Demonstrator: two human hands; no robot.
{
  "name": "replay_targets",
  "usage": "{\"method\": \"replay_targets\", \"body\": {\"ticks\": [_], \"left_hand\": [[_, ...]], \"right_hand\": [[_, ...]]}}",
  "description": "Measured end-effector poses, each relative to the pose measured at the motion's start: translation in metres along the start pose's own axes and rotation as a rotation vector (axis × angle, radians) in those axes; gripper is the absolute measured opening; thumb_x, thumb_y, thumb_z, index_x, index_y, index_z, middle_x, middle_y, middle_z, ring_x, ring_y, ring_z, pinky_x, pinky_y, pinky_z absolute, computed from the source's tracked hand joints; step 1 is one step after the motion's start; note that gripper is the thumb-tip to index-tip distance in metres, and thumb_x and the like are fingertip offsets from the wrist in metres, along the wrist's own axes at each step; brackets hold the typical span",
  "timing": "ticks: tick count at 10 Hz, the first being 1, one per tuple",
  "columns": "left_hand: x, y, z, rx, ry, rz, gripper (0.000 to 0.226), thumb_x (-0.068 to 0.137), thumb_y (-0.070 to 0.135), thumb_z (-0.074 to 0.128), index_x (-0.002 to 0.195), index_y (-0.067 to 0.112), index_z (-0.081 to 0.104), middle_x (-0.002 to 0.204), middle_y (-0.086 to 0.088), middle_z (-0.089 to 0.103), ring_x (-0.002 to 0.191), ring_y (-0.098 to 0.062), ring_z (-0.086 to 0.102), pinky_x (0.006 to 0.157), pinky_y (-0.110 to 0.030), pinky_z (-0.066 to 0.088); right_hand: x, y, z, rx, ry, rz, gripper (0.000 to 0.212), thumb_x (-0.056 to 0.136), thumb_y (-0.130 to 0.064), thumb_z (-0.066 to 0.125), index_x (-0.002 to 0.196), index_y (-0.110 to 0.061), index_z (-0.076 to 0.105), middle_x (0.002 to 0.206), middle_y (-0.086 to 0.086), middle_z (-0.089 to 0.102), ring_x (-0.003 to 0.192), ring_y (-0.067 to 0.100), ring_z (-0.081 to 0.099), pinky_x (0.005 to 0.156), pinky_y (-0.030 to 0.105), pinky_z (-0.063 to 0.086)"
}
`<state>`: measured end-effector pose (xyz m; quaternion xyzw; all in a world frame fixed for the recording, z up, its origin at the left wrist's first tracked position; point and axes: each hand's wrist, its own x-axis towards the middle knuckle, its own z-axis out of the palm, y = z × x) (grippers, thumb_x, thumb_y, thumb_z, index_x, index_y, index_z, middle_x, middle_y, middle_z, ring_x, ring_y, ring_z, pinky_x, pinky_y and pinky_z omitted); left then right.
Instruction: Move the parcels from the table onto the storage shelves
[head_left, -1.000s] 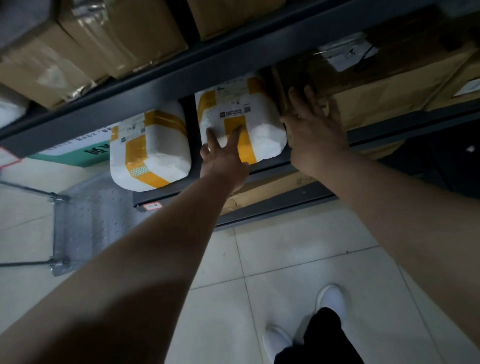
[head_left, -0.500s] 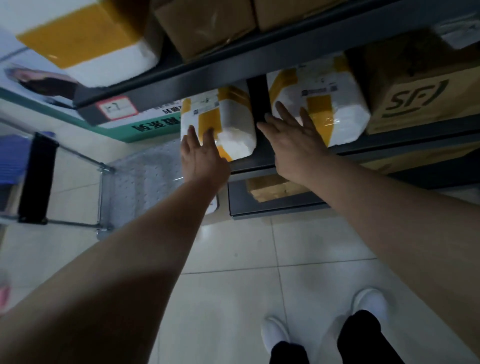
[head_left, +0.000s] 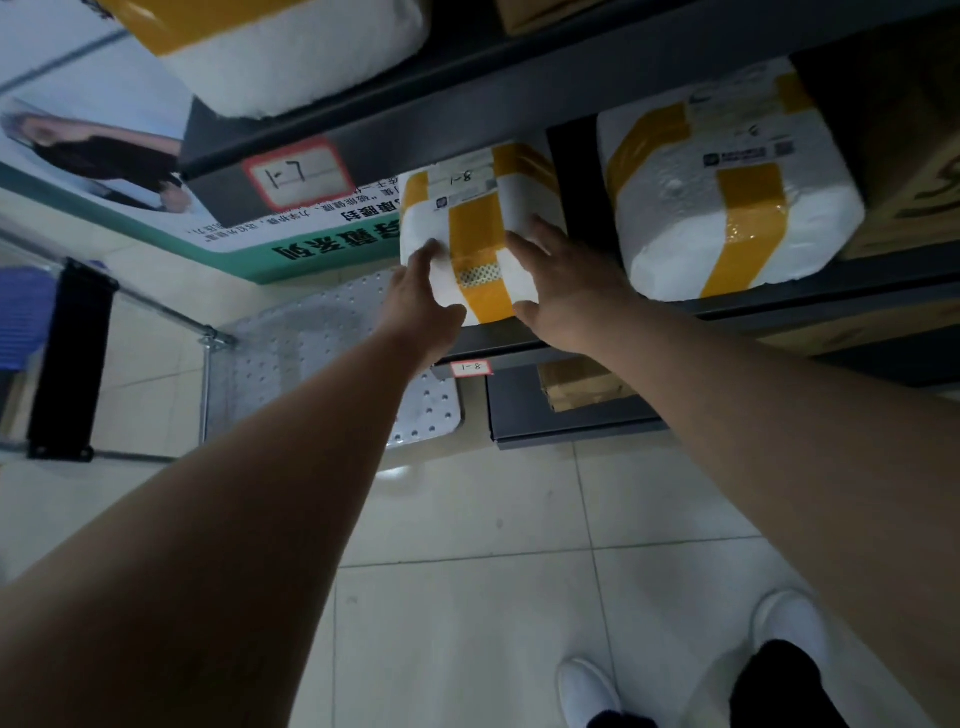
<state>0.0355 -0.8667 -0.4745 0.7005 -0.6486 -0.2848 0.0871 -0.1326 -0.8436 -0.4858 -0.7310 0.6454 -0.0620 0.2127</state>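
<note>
A white foam parcel (head_left: 470, 228) bound with yellow tape sits at the left end of a dark metal shelf (head_left: 852, 291). My left hand (head_left: 423, 306) lies with straight fingers on its left front face. My right hand (head_left: 566, 283) lies flat on its right front face, fingers spread. A second white foam parcel (head_left: 722, 202) with yellow tape stands to the right on the same shelf, apart from both hands.
Another taped foam parcel (head_left: 275, 47) lies on the shelf above, over a red-edged label (head_left: 298, 174). A brown carton (head_left: 914, 156) stands at far right, another carton (head_left: 582, 387) on the shelf below. A perforated metal cart (head_left: 311, 364) stands left on the tiled floor.
The view has shifted left and closer. My right hand moved from the right parcel onto the left parcel; my left hand stayed on that parcel's left side.
</note>
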Motion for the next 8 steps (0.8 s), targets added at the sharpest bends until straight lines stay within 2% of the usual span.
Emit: {"method": "replay_targets", "body": {"ticks": [1,2,3,4,6,7,8], "left_hand": [[0.001,0.004,0.006,0.039,0.052,0.024,0.069,0.088,0.009,0.063,0.145,0.032,0.032,0.144,-0.016,0.035,0.126,-0.037,0.044,0.097,-0.039,0.044],[-0.002,0.014,0.013,0.042,0.04,0.082,0.065,0.087,0.012,0.064,0.141,0.032,0.035,0.139,-0.016,0.037,0.123,-0.036,0.046,0.088,-0.031,0.04],[-0.008,0.026,0.024,0.01,0.022,0.065,0.066,0.085,0.012,0.065,0.139,0.035,0.036,0.135,-0.014,0.038,0.121,-0.037,0.046,0.077,-0.026,0.045],[-0.014,0.034,0.03,-0.033,0.014,0.01,0.065,0.082,0.013,0.064,0.137,0.037,0.037,0.131,-0.014,0.038,0.114,-0.038,0.049,0.078,-0.034,0.05],[-0.018,0.039,0.028,0.031,-0.056,-0.023,0.076,0.081,0.009,0.064,0.141,0.038,0.028,0.134,-0.015,0.036,0.122,-0.04,0.043,0.091,-0.045,0.049],[-0.029,0.043,0.031,0.049,-0.049,-0.047,0.085,0.083,0.008,0.062,0.151,0.032,0.017,0.143,-0.015,0.031,0.126,-0.039,0.039,0.098,-0.049,0.046],[-0.047,0.05,0.036,0.055,-0.017,-0.037,0.081,0.085,0.009,0.06,0.152,0.022,0.016,0.149,-0.014,0.027,0.133,-0.037,0.035,0.106,-0.049,0.039]], "right_hand": [[-0.006,0.004,-0.003,0.036,0.061,-0.003,0.062,0.095,-0.043,0.05,0.148,-0.025,0.024,0.156,0.0,0.018,0.135,0.029,0.035,0.103,0.043,0.038],[-0.02,0.015,-0.007,0.037,0.11,0.018,0.055,0.095,-0.045,0.048,0.144,-0.025,0.033,0.149,0.0,0.03,0.128,0.028,0.041,0.097,0.042,0.04],[-0.031,0.028,-0.013,0.05,0.106,0.034,0.054,0.096,-0.043,0.049,0.144,-0.023,0.034,0.149,0.001,0.03,0.128,0.028,0.041,0.097,0.043,0.04],[-0.034,0.031,-0.019,0.061,0.088,0.052,0.054,0.096,-0.042,0.049,0.143,-0.021,0.035,0.149,0.002,0.029,0.128,0.028,0.041,0.096,0.041,0.04],[-0.031,0.03,-0.022,0.037,0.001,0.063,0.057,0.096,-0.043,0.048,0.147,-0.024,0.028,0.155,0.001,0.02,0.133,0.029,0.036,0.1,0.043,0.037],[-0.041,0.036,-0.022,-0.006,0.024,0.045,0.059,0.097,-0.041,0.047,0.148,-0.021,0.026,0.157,0.002,0.018,0.137,0.028,0.03,0.102,0.044,0.034],[-0.055,0.04,-0.021,-0.038,0.037,0.033,0.056,0.097,-0.038,0.046,0.147,-0.018,0.03,0.156,0.007,0.024,0.139,0.028,0.028,0.103,0.045,0.033]]}}
